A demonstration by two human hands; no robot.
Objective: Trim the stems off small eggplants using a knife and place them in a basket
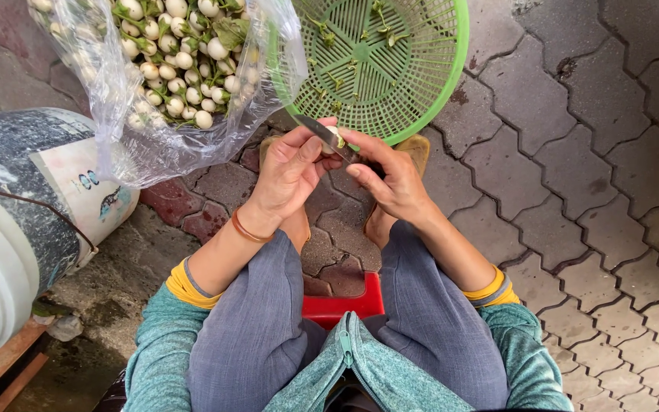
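The left hand (pixel 290 172) is curled around the handle of a small knife (pixel 324 137), whose dark blade slants up and to the left across the fingers. The right hand (pixel 392 179) is pinched closed on a small round white eggplant (pixel 335 138), held against the blade between the two thumbs. A thin orange bangle (pixel 247 229) sits on the left wrist. Both hands hover above the paved floor (pixel 573 152) of interlocking grey and reddish bricks, just in front of the person's knees. Just beyond the hands, a green plastic basket (pixel 455 53) rests on the floor with a few cut green stems (pixel 329 38) lying in it. To its left, touching its rim, a clear plastic bag (pixel 116 130) is heaped with more white eggplants with green caps. At the left edge of the floor stands a white bucket (pixel 1 267) beside a dark drum. A red stool (pixel 341 305) shows between the grey trouser legs
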